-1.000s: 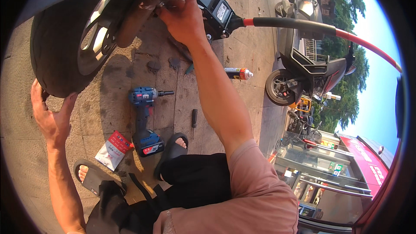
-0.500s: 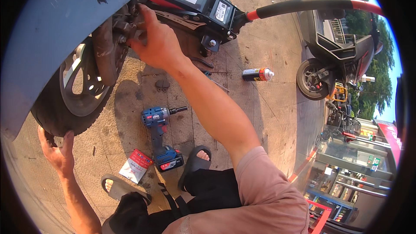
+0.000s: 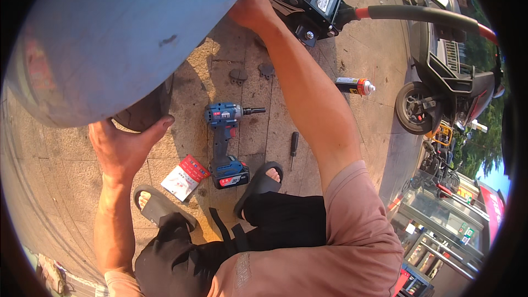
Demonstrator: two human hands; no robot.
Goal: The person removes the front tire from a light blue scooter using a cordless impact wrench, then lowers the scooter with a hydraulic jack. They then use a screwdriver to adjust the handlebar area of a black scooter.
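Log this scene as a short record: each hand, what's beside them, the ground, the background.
Left hand: thumb and fingers around a black tyre
Right hand: fingers hidden behind a blue-grey panel
Beside right hand: black jack
On ground: blue cordless power tool, red-and-white packet, screwdriver, spray can, two dark flat pieces
Background: parked scooter

sunlit paving slabs [image 3: 363, 126] are spreading mid-frame; a glazed shopfront [image 3: 430, 209] is standing lower right, trees [image 3: 479, 47] rising upper right.
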